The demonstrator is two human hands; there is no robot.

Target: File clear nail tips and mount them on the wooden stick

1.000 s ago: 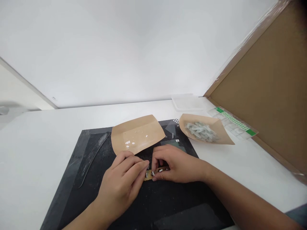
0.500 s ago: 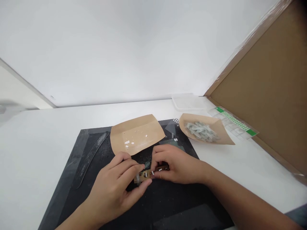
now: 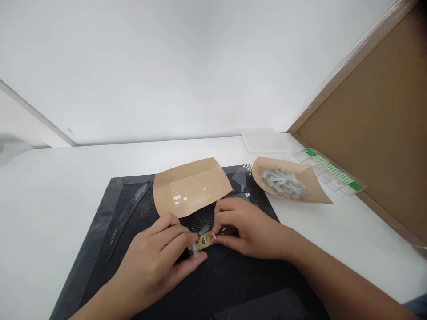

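A small tan-brown strip point(image 3: 208, 240) with a hole and tiny white pieces along it lies between my two hands, above a black mat point(image 3: 233, 284). My left hand point(image 3: 160, 253) is closed round its left end, and a small translucent plastic piece point(image 3: 195, 250) shows between thumb and fingers. My right hand point(image 3: 248, 229) pinches the strip farther right, where a white piece point(image 3: 214, 235) sits at the fingertips. Part of the strip is hidden behind the right fingers. Just behind the strip lies a translucent greenish sliver point(image 3: 204, 229).
A brown paper tray point(image 3: 213, 171) holds several white bits. Another paper tray point(image 3: 315, 191) holds a heap of translucent slivers. A dark curved strip point(image 3: 128, 218) lies at the mat's left. A clear lid point(image 3: 263, 141), a green-labelled clear sheet point(image 3: 333, 171) and a cardboard panel point(image 3: 370, 120) stand right.
My left fingers have drawn slightly left and down, showing more of the translucent piece. The right hand has shifted slightly right in the picture and still pinches.
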